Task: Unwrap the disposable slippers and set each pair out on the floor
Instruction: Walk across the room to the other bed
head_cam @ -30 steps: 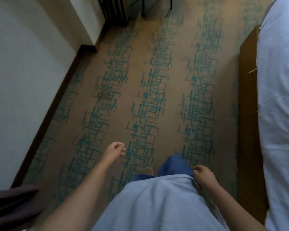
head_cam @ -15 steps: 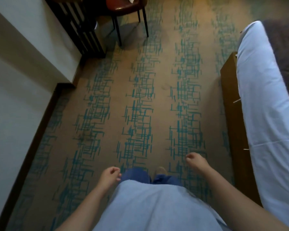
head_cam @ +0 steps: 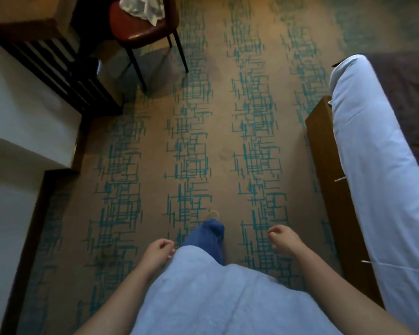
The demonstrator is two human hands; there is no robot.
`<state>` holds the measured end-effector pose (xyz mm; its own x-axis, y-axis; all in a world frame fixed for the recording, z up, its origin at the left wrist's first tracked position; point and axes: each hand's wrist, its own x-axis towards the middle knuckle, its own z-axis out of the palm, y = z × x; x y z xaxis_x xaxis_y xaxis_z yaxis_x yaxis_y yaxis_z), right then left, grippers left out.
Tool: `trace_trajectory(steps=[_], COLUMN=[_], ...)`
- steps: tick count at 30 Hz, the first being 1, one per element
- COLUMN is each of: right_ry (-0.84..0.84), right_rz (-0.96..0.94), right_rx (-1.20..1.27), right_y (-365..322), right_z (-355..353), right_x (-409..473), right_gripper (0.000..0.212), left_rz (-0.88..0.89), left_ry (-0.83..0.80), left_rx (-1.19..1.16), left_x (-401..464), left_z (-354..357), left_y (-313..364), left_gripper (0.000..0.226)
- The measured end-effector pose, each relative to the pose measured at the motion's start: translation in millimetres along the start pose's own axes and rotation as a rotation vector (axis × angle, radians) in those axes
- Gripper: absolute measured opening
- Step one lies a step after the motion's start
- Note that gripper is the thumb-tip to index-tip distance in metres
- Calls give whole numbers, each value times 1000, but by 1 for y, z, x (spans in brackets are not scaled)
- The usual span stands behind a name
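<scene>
No slippers or wrappers show in the head view. My left hand (head_cam: 159, 250) hangs by my hip with its fingers loosely curled and nothing in it. My right hand (head_cam: 284, 239) swings a little out to the right, also loosely curled and holding nothing. Between the hands my leg in blue trousers (head_cam: 207, 238) steps forward over the tan carpet with teal line patterns (head_cam: 191, 153).
A bed with a white sheet (head_cam: 377, 180) and a wooden base (head_cam: 329, 170) runs along the right. At the top left stand a red-seated chair (head_cam: 140, 27) with white cloth (head_cam: 143, 8) on it and a dark slatted rack (head_cam: 65, 76). A white wall (head_cam: 17, 122) lines the left.
The view has moved forward along the carpet; the chair and rack have come fully into sight. My arms swung with the stride, the right hand moving out from my waist.
</scene>
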<state>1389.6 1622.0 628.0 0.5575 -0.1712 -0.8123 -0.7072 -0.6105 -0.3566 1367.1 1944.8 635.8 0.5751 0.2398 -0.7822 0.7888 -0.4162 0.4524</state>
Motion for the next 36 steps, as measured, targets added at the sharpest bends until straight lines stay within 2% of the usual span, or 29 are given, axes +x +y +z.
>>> trace_trajectory(steps=[3, 8, 14, 18, 21, 25, 31, 36], right_ry=[0, 121, 43, 16, 61, 91, 113, 132], right_rz=[42, 110, 153, 144, 104, 55, 47, 106], right_rx=[10, 61, 44, -19, -35, -54, 72, 199], right_y=[-27, -64, -123, -172, -213, -275, -350, -386], right_z=[-18, -55, -111, -184, -249, -337, -432, -484], right_x=[16, 47, 123, 191, 239, 297, 374, 430], right_gripper=[28, 24, 25, 25, 19, 27, 23, 25], left_rz=[14, 136, 200, 162, 108, 115, 59, 72], left_ry=[-55, -79, -48, -40, -44, -31, -49, -136], left_rx=[47, 179, 103, 71, 87, 21, 1, 39], left_x=[38, 109, 187, 231, 256, 286, 351, 428], left_z=[-23, -46, -41, -31, -23, -13, -2, 6], left_y=[64, 191, 333, 405, 455, 521, 613, 710], left_gripper=[20, 27, 24, 23, 20, 15, 15, 14])
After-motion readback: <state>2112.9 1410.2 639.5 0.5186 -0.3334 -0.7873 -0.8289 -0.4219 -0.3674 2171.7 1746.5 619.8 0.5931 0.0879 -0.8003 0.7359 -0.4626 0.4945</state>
